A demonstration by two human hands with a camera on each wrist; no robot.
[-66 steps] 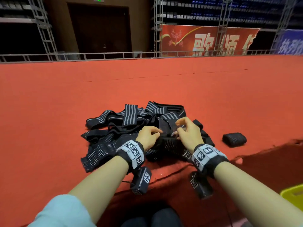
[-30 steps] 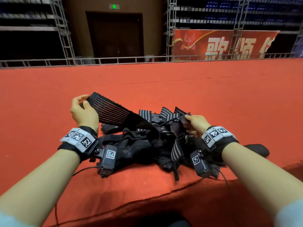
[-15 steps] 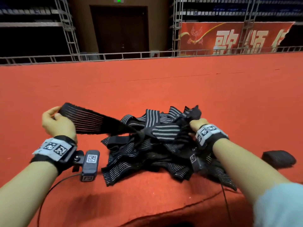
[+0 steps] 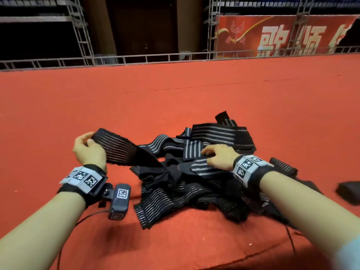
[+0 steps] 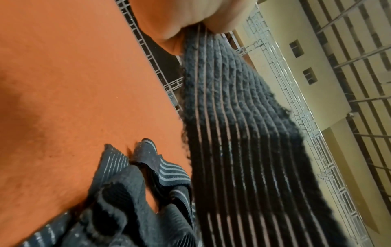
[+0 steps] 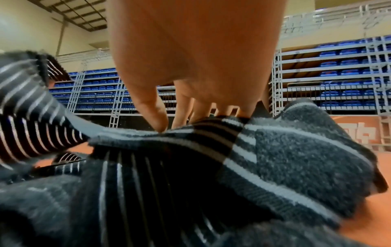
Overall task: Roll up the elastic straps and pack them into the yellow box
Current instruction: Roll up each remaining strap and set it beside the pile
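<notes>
A tangled pile of black elastic straps [image 4: 175, 191] with grey stripes lies on the red carpet in front of me. My left hand [image 4: 90, 138] is left of the pile and pinches the end of one strap [image 4: 120, 149], which runs taut down into the heap. The left wrist view shows that strap [image 5: 243, 133] coming out from under my left hand [image 5: 190, 21]. My right hand [image 4: 207, 152] lies on top of the pile, its fingers [image 6: 182, 107] straight and pressing on a striped strap [image 6: 211, 132]. The yellow box is out of view.
A rolled-up black strap [image 4: 348, 191] lies on the carpet at the right edge. The red carpet [image 4: 175, 90] stretches far ahead to a metal railing [image 4: 155, 57]. A wrist camera [image 4: 119, 199] and its cable hang below my left wrist.
My left hand has drawn one strap end out of the pile to the left and still holds it. My right hand has let go of the bunched straps and now lies flat on them.
</notes>
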